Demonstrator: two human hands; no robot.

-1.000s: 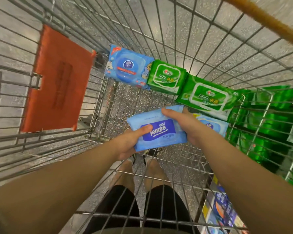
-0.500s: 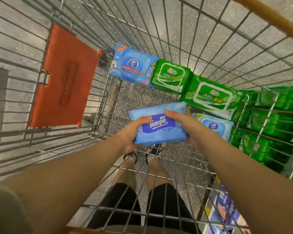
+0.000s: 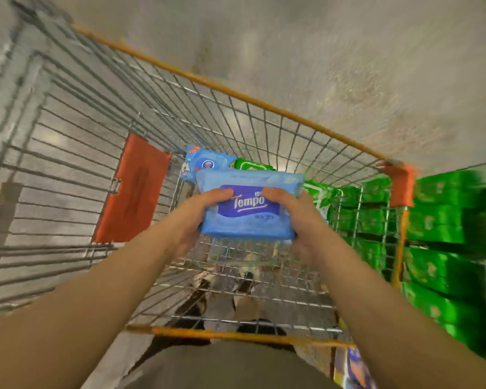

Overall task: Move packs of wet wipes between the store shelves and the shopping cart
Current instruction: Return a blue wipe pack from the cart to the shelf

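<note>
Two hands hold one light-blue Tempo pack [image 3: 249, 209] above the wire shopping cart [image 3: 76, 153]; left hand [image 3: 192, 211] at its left end, right hand [image 3: 298, 217] at its right end, each grip pinching the pack, thumbs curled over the printed top face and the remaining fingers hidden beneath; pack roughly level, label up, raised clear of the cart floor; behind it, at the far end of the basket, one blue pack [image 3: 208, 162] and two green packs, the first [image 3: 251, 165] and the second [image 3: 319, 192], all partly covered by the held pack, labels not readable; one orange flap [image 3: 132, 189] against the cart's left wall; stacked green packages [image 3: 449, 228] on the store shelves at right, blurred, count not determinable; whole frame smeared, edges worst; both forearms extend forward from the lower corners, bare, converging on the pack; legs and feet visible through the cart mesh below, indistinct.
</note>
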